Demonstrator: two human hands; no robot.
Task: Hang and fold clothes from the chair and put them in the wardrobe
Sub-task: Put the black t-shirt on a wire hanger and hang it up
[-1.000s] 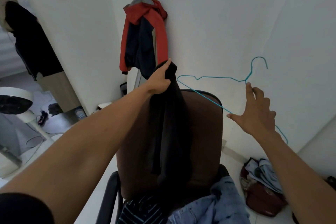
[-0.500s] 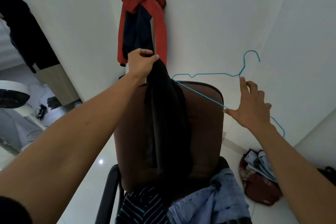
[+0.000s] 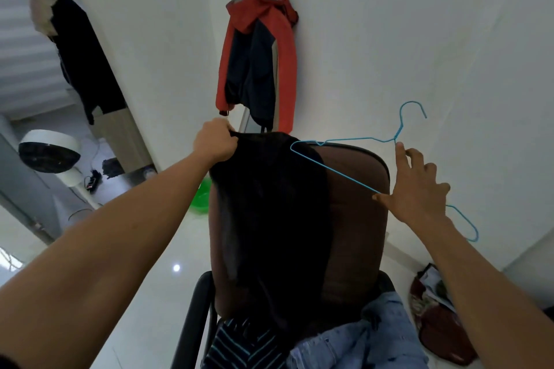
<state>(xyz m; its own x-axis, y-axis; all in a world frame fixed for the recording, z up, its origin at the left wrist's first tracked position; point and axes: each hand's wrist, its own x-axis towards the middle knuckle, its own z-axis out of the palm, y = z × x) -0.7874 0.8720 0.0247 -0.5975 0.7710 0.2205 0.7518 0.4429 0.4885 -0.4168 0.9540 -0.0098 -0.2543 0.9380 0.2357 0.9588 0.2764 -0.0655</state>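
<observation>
A: Head view: how far?
B: Early, I think. Left hand (image 3: 214, 144) grips the black garment (image 3: 269, 213) at the chair's (image 3: 356, 219) top edge; right hand (image 3: 416, 192) holds the hanger (image 3: 338, 172). Nothing hung yet; jeans (image 3: 374, 344) wait on the seat.

The garment (image 3: 269, 204) is plain black, the chair (image 3: 353, 207) brown, the wire hanger (image 3: 398, 130) bright blue, the denim (image 3: 377, 341) pale blue. The striped shirt (image 3: 239, 349) is navy with teal lines. The jacket (image 3: 284, 51) is red and navy, the basin (image 3: 202, 195) green.

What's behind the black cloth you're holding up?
The brown chair's backrest; the black cloth, gripped by the left hand, covers its left part, so anything there is hidden.
</observation>
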